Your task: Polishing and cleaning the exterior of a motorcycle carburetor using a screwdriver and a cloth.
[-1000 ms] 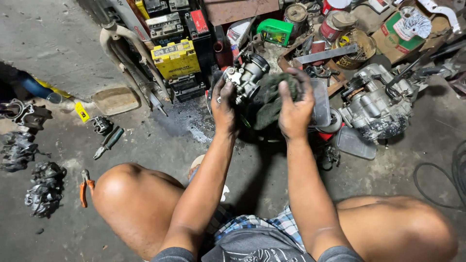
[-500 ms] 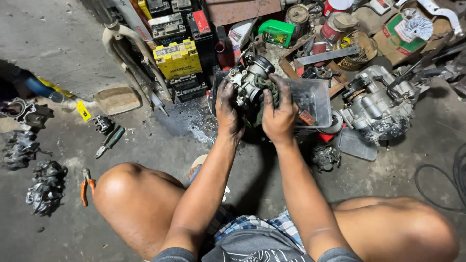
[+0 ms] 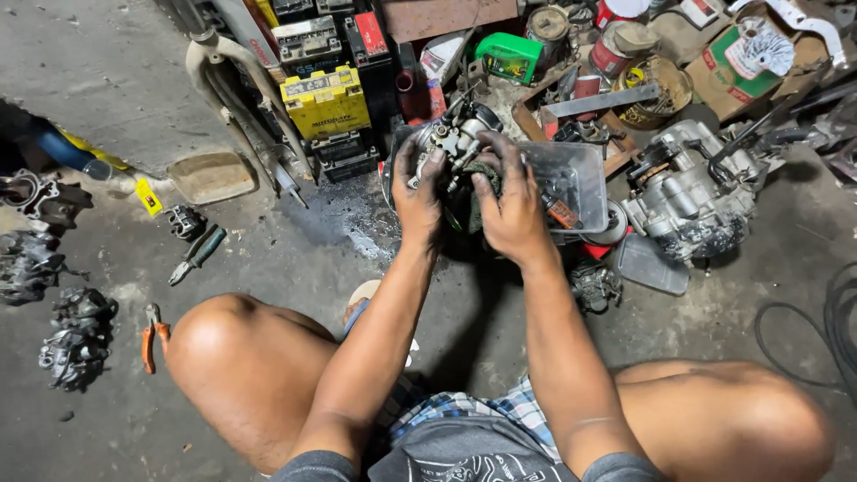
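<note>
A: Status on the carb point(image 3: 451, 143)?

B: Held off the floor, out in front of the knees, above the wet patch point(image 3: 353, 223). Left hand point(image 3: 418, 183) is closed on its left side, fingers curled up over the body. Looks like that's the steadying grip.

A: Right?

B: Right hand point(image 3: 511, 210) is wrapped on the other side with a dark rag point(image 3: 473, 192) pinched under the fingers, pressed to the carb. Both grips clamped, none loose. Rag between skin and metal, probably for wiping grime.

A: Why there?

B: My read: clear tray point(image 3: 571, 183) sits just beside the right hand, touching distance, so small bits land in it. Engine point(image 3: 692, 192) is further right, apart.

A: Tools?

B: Pliers point(image 3: 198, 254) and orange cutters point(image 3: 153, 335) lie on the floor to the left, well apart from both hands. Yellow battery point(image 3: 326, 103) stands behind, near the carb but not touching.
</note>
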